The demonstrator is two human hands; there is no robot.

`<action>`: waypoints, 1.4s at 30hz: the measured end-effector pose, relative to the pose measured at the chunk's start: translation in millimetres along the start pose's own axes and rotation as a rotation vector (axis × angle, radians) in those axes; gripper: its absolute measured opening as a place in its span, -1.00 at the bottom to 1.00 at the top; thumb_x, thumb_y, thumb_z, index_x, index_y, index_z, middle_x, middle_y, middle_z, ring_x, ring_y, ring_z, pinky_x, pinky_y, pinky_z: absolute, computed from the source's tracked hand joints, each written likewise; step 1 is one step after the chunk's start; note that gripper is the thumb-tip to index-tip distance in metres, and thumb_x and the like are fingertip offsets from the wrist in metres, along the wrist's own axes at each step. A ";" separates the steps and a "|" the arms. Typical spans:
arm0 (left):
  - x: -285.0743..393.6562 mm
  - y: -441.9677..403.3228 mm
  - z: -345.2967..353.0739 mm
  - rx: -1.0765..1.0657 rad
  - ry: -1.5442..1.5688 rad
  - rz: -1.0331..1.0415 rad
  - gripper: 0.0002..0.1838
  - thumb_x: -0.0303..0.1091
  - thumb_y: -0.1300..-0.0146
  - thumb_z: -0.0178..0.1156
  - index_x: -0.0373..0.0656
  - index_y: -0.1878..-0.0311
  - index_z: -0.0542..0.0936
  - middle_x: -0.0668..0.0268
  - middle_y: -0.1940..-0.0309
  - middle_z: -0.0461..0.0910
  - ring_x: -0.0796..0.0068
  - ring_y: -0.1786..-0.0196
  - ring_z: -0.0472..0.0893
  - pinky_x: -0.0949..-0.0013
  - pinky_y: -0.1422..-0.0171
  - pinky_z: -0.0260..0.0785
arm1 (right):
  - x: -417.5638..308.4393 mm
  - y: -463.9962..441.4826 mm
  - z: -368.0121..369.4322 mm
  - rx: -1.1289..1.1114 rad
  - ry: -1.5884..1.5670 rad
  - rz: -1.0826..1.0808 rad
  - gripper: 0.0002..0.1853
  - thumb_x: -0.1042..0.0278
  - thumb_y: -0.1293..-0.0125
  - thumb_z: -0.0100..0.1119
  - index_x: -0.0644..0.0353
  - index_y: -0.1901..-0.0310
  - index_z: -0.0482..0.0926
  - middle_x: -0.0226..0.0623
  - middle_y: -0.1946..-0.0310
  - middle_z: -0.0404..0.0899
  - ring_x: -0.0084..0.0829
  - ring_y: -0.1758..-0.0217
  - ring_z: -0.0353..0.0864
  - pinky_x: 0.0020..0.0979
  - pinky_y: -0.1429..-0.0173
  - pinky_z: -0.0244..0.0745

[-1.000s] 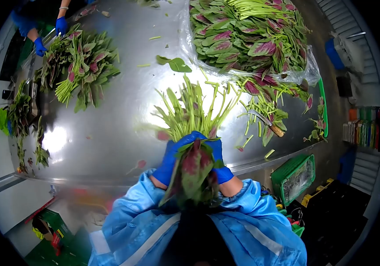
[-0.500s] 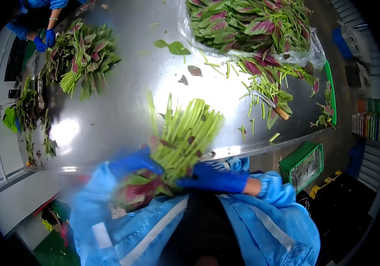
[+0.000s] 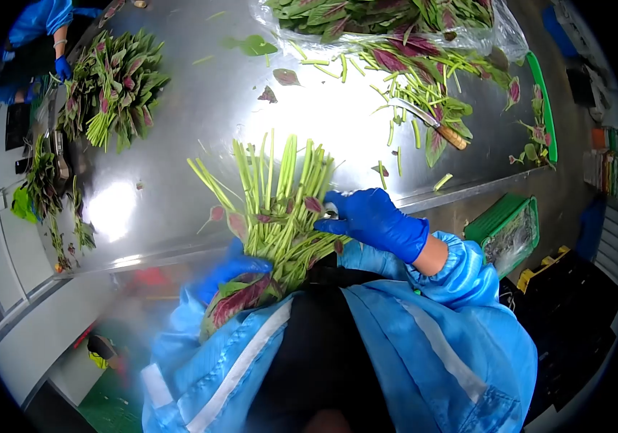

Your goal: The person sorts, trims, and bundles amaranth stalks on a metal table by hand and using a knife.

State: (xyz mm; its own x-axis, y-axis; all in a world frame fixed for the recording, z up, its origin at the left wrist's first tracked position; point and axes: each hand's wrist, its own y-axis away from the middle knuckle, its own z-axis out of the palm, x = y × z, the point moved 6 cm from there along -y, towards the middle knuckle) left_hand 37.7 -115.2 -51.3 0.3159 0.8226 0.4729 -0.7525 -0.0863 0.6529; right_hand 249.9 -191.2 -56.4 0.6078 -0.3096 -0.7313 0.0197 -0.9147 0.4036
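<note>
A bunch of red-and-green leafy stems (image 3: pixel 280 209) is held against the front of my jacket, cut ends pointing away from me over the table edge. My left hand (image 3: pixel 233 273), in a blue glove and partly blurred, is wrapped round its leafy lower left side. On the bunch's right side, my right hand (image 3: pixel 377 222), also blue-gloved, has thumb and fingers pinched at the stems; a small pale shiny thing shows between them, too small to name. Beyond, a curved knife with a wooden handle (image 3: pixel 453 137) lies on stem trimmings (image 3: pixel 417 94).
The metal table (image 3: pixel 179 195) carries loose leaves (image 3: pixel 257 45), a leafy pile on clear plastic (image 3: pixel 367 14) and bunches (image 3: pixel 111 94) at the left. A co-worker's gloved hand (image 3: pixel 63 68) is at the far left. A green crate (image 3: pixel 504 231) stands right of the table edge.
The bunch has come back from over the table against my jacket and its stems now fan out. My right hand has moved from beneath it up to its right side. The view has shifted.
</note>
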 end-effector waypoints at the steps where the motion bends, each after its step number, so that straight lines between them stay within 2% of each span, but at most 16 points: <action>1: -0.2 -0.3 4.3 0.013 0.006 0.001 -0.09 -0.68 -0.06 0.12 -0.16 -0.51 -0.02 0.12 -0.39 0.23 0.26 -0.42 0.26 0.29 -0.44 0.16 | 0.0 0.6 1.0 0.069 -0.051 -0.087 -0.53 0.20 -0.11 0.37 0.16 -0.03 0.48 -0.13 0.19 0.56 -0.09 0.19 0.60 -0.20 0.13 0.53; 3: -3.4 1.5 11.4 0.047 0.024 0.006 -0.07 -0.67 -0.04 0.14 -0.16 -0.51 -0.03 0.12 -0.40 0.22 0.25 -0.43 0.25 0.28 -0.46 0.13 | 7.8 -0.4 11.9 0.270 -0.066 -0.368 -0.32 0.26 -0.09 0.37 0.14 -0.26 0.33 -0.14 -0.02 0.52 -0.18 0.07 0.61 -0.26 0.11 0.54; 5: -3.0 1.2 18.3 0.067 0.012 0.030 -0.05 -0.67 -0.01 0.15 -0.17 -0.50 -0.03 0.11 -0.39 0.23 0.22 -0.43 0.24 0.24 -0.48 0.10 | 22.7 -7.6 32.4 -0.115 -0.548 -0.176 -0.27 0.30 -0.10 0.36 0.10 -0.32 0.29 -0.17 -0.10 0.49 -0.30 -0.02 0.58 -0.29 0.08 0.55; 8: -5.2 -1.7 22.1 0.076 -0.028 0.035 -0.03 -0.67 0.02 0.17 -0.17 -0.50 -0.02 0.09 -0.37 0.24 0.18 -0.43 0.24 0.19 -0.50 0.06 | 10.8 -6.5 46.7 -0.282 -1.033 -0.089 -0.32 0.19 -0.14 0.36 0.29 -0.24 0.33 -0.09 0.20 0.58 -0.35 0.36 0.69 -0.42 0.42 0.64; 14: -5.3 -3.4 42.5 0.130 0.053 0.058 -0.03 -0.69 0.05 0.16 -0.18 -0.49 -0.01 0.06 -0.36 0.26 0.17 -0.42 0.27 0.18 -0.48 0.08 | 25.6 6.6 39.3 -0.367 -0.659 0.364 -0.65 0.12 -0.09 0.44 0.26 0.29 0.65 -0.22 0.50 0.62 -0.52 0.54 0.54 -0.35 0.38 0.44; 20: -19.5 4.3 10.8 0.264 -0.079 -0.013 -0.03 -0.69 0.06 0.17 -0.19 -0.49 0.00 0.05 -0.35 0.27 0.19 -0.36 0.36 0.28 -0.33 0.31 | 44.8 1.4 0.6 0.283 -0.278 -0.276 -0.79 0.29 -0.16 0.33 0.30 0.39 0.66 -0.18 0.49 0.65 -0.55 0.55 0.49 -0.39 0.37 0.43; 22: -20.4 6.0 9.0 0.306 -0.111 -0.050 -0.03 -0.69 0.05 0.16 -0.19 -0.49 0.00 0.05 -0.35 0.27 0.19 -0.35 0.37 0.29 -0.32 0.33 | 77.8 -1.9 -22.6 0.456 -0.969 -0.148 -0.84 0.34 -0.24 0.23 0.26 0.35 0.67 -0.24 0.44 0.68 -0.58 0.48 0.52 -0.46 0.31 0.45; 24: -17.3 5.3 14.1 0.286 -0.103 -0.032 -0.03 -0.69 0.05 0.16 -0.19 -0.49 0.00 0.05 -0.36 0.27 0.18 -0.36 0.36 0.27 -0.34 0.30 | 103.1 -6.9 -52.9 0.672 -1.111 0.025 -0.75 0.29 -0.35 0.11 0.26 0.09 0.64 -0.29 0.34 0.69 -0.57 0.31 0.59 -0.47 0.17 0.49; 26: -9.8 2.9 27.8 0.256 -0.048 0.009 -0.04 -0.69 0.04 0.15 -0.19 -0.49 0.00 0.04 -0.36 0.27 0.18 -0.37 0.34 0.25 -0.36 0.27 | 68.3 -13.8 -52.4 0.575 -0.641 -0.111 -0.65 0.13 -0.34 0.15 0.22 0.01 0.61 -0.27 0.31 0.70 -0.44 0.25 0.64 -0.40 0.09 0.50; 27: -7.0 1.7 34.5 0.242 -0.019 0.021 -0.04 -0.69 0.04 0.15 -0.19 -0.49 0.00 0.04 -0.36 0.26 0.17 -0.38 0.34 0.25 -0.38 0.26 | 46.4 -7.2 -34.2 0.213 -0.398 0.070 -0.57 -0.05 -0.29 0.17 0.12 0.00 0.62 -0.21 0.31 0.69 -0.26 0.22 0.67 -0.31 0.02 0.48; 30: -1.4 -3.0 46.1 0.215 0.018 0.026 -0.05 -0.70 0.04 0.14 -0.19 -0.49 0.01 0.05 -0.37 0.26 0.18 -0.39 0.33 0.23 -0.41 0.22 | 11.6 -3.6 0.5 -0.162 -0.091 -0.134 -0.56 -0.15 -0.20 0.19 -0.02 0.05 0.66 -0.17 0.36 0.67 -0.12 0.24 0.65 -0.20 0.04 0.49; 33: -1.7 0.8 40.6 0.242 -0.050 -0.024 -0.06 -0.70 0.02 0.13 -0.19 -0.49 0.00 0.06 -0.37 0.25 0.19 -0.38 0.33 0.24 -0.40 0.22 | 114.0 -39.2 -20.3 0.459 -0.684 -0.168 -0.86 0.34 -0.21 0.16 0.16 0.29 0.65 -0.26 0.51 0.63 -0.34 0.42 0.64 -0.35 0.26 0.51; 36: -1.5 4.3 38.4 0.260 -0.071 -0.072 -0.07 -0.71 0.00 0.11 -0.18 -0.50 -0.01 0.08 -0.37 0.25 0.19 -0.37 0.34 0.25 -0.39 0.24 | 88.6 3.1 -111.6 0.871 -0.101 0.102 -0.77 0.24 -0.28 0.24 0.22 0.17 0.62 -0.23 0.45 0.62 -0.30 0.43 0.62 -0.33 0.26 0.53; 38: -3.4 5.6 30.3 0.277 -0.140 -0.123 -0.06 -0.72 -0.01 0.11 -0.17 -0.50 -0.02 0.10 -0.37 0.25 0.21 -0.37 0.34 0.26 -0.38 0.24 | 46.1 7.8 -82.6 0.825 0.241 -0.077 -0.69 0.10 -0.24 0.27 0.21 0.23 0.63 -0.26 0.48 0.60 -0.18 0.44 0.60 -0.28 0.22 0.53; 40: -3.9 2.8 24.2 0.270 -0.194 -0.154 -0.06 -0.70 -0.02 0.11 -0.16 -0.50 -0.03 0.11 -0.38 0.24 0.23 -0.36 0.35 0.29 -0.36 0.26 | 16.6 3.5 -27.3 0.598 0.025 -0.421 -0.67 0.08 -0.21 0.29 0.23 0.28 0.62 -0.24 0.50 0.59 -0.16 0.43 0.59 -0.28 0.18 0.52; 42: -4.1 1.1 27.7 0.228 -0.179 -0.134 -0.08 -0.68 -0.05 0.12 -0.16 -0.51 -0.03 0.12 -0.38 0.24 0.27 -0.33 0.38 0.33 -0.33 0.30 | 19.2 -13.2 1.1 0.029 -0.292 -0.021 -0.74 0.18 -0.23 0.26 0.25 0.28 0.64 -0.21 0.48 0.62 -0.27 0.40 0.62 -0.35 0.18 0.52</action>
State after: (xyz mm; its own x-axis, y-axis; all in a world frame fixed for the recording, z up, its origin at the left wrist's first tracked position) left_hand 51.6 -134.2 -36.2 0.5157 0.7247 0.4569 -0.5547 -0.1240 0.8227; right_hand 260.5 -185.3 -76.4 0.3534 -0.3482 -0.8682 0.0043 -0.9275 0.3737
